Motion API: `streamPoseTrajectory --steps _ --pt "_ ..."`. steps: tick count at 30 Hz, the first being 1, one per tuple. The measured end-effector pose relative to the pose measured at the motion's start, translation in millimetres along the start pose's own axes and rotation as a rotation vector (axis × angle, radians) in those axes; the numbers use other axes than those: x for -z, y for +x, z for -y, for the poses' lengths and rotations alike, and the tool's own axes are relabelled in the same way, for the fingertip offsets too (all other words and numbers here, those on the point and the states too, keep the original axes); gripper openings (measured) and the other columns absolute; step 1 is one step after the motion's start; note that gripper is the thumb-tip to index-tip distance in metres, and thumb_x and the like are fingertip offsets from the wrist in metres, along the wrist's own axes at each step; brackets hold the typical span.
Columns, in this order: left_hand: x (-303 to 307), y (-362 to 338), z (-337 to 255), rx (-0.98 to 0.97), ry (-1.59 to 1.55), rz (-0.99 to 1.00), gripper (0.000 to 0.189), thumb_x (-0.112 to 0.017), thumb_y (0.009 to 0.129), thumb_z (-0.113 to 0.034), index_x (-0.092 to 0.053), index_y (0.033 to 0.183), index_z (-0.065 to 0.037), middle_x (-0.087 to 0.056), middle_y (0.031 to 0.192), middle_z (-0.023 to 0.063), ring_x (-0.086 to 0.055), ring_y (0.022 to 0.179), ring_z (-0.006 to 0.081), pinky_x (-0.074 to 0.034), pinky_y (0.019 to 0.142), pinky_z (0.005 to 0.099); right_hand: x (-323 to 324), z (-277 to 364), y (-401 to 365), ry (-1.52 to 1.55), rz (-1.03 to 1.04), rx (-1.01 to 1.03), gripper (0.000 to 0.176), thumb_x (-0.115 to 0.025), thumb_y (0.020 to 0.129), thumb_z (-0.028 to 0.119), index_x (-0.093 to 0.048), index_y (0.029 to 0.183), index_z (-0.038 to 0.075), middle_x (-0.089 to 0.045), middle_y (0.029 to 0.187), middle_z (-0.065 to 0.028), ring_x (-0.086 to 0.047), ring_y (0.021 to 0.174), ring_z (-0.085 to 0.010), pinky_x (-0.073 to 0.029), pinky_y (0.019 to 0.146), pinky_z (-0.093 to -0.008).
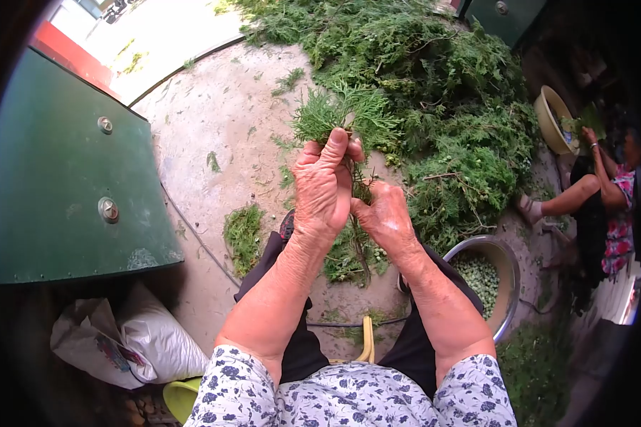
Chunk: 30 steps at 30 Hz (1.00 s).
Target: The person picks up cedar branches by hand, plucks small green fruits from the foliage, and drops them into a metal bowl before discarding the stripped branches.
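We hold both bare forearms [267,295] forward, our left hand [325,181] thumb-up with curled fingers, our right hand [386,217] curled just below.

sprig [322,115]: green | branch pile [441,92]: green | door [57,178]: dark green | shirt [356,398]: white, blue floral | sack [164,345]: white | berries [478,279]: pale green

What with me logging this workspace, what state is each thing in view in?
Green sprig: held off the floor
Left hand: closed around the sprig
Right hand: curled beside its stem, grip unclear
Branch pile: heaped loosely
Metal basin: partly filled with green pieces
Pale basin: contents unclear
White sack: bulging
Green metal panel: scuffed at a lower corner
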<state>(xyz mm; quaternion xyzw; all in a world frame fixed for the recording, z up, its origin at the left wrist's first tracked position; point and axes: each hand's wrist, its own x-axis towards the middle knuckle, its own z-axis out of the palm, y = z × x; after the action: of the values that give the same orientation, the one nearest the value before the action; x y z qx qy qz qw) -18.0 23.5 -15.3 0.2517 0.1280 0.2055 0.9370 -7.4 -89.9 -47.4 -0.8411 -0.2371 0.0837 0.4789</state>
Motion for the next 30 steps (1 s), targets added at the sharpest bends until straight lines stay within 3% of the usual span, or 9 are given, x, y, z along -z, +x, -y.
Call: streamPoseTrajectory --steps 4,6,9,15,19,22,26,28,30 --pt "5 2 -1 0.021 0.012 0.042 0.014 -0.066 0.079 -0.015 -0.058 0.084 -0.006 -0.061 0.078 0.0066 -0.057 0.073 0.0164 -0.047 0.072 0.0286 -9 -4 5 0.076 -0.004 -0.100 0.027 -0.069 0.073 0.022 -0.060 0.076 -0.003 -0.057 0.059 -0.0161 -0.056 0.057 -0.0335 -0.045 0.056 -0.0407" --pt "-1 2 -3 0.080 0.072 0.100 0.024 -0.064 0.081 -0.025 -0.059 0.090 -0.004 -0.063 0.087 0.0096 -0.059 0.079 0.0177 -0.047 0.075 0.0308 -10 -5 5 0.349 0.114 -0.400 0.023 -0.069 0.074 0.017 -0.063 0.085 -0.001 -0.063 0.070 -0.0070 -0.057 0.063 -0.0177 -0.046 0.060 -0.0339" --pt "2 5 -18 0.032 0.351 -0.011 0.033 -0.060 0.085 -0.032 -0.057 0.098 -0.002 -0.064 0.095 0.0103 -0.059 0.085 0.0171 -0.046 0.077 0.0300 6 11 6 0.617 0.011 -0.341 0.020 -0.069 0.074 0.009 -0.062 0.092 0.002 -0.063 0.083 0.0001 -0.055 0.070 -0.0099 -0.045 0.068 -0.0255" --pt "22 11 -33 -0.212 0.471 -0.434 0.014 -0.057 0.086 -0.016 -0.055 0.095 -0.005 -0.061 0.086 0.0043 -0.056 0.076 0.0133 -0.044 0.069 0.0260 37 18 14 0.885 0.012 -0.612 0.047 -0.076 0.070 0.010 -0.048 0.107 0.002 -0.063 0.088 -0.0027 -0.059 0.079 -0.0113 -0.043 0.071 -0.0227" --pt "23 10 -29 0.186 0.400 -0.351 0.013 -0.056 0.086 -0.016 -0.055 0.094 -0.006 -0.061 0.087 0.0067 -0.056 0.076 0.0177 -0.045 0.070 0.0312 42 21 14 0.841 0.004 -0.620 0.037 -0.076 0.070 0.009 -0.053 0.099 0.006 -0.063 0.088 -0.0017 -0.060 0.080 -0.0101 -0.044 0.068 -0.0218" --pt "23 13 -20 0.275 0.327 -0.335 0.017 -0.054 0.087 -0.020 -0.056 0.096 -0.006 -0.061 0.089 0.0082 -0.057 0.080 0.0199 -0.045 0.074 0.0341 40 15 10 0.896 0.101 -0.585 0.029 -0.074 0.071 0.007 -0.057 0.094 0.006 -0.063 0.088 -0.0018 -0.060 0.079 -0.0095 -0.046 0.066 -0.0222" --pt "21 16 -22 0.224 0.096 -0.113 0.022 -0.053 0.089 -0.028 -0.056 0.100 -0.009 -0.061 0.092 0.0052 -0.058 0.081 0.0179 -0.047 0.071 0.0333 42 22 6 1.021 0.229 -0.535 0.028 -0.072 0.071 0.006 -0.060 0.096 0.006 -0.062 0.084 -0.0008 -0.059 0.075 -0.0099 -0.048 0.064 -0.0220" --pt "18 14 -25 0.272 0.032 -0.188 0.022 -0.054 0.089 -0.026 -0.055 0.101 -0.008 -0.061 0.095 0.0052 -0.058 0.079 0.0163 -0.048 0.070 0.0319 38 20 6 1.043 0.232 -0.526 0.030 -0.073 0.071 0.008 -0.060 0.098 0.006 -0.063 0.085 0.0003 -0.057 0.076 -0.0101 -0.046 0.064 -0.0232" --pt "11 9 -29 0.184 0.133 0.029 0.020 -0.055 0.089 -0.022 -0.055 0.102 -0.007 -0.060 0.093 0.0048 -0.058 0.077 0.0146 -0.049 0.067 0.0304 36 14 6 1.000 0.223 -0.526 0.029 -0.075 0.070 0.011 -0.060 0.095 0.007 -0.061 0.080 0.0013 -0.055 0.063 -0.0072 -0.040 0.049 -0.0202"
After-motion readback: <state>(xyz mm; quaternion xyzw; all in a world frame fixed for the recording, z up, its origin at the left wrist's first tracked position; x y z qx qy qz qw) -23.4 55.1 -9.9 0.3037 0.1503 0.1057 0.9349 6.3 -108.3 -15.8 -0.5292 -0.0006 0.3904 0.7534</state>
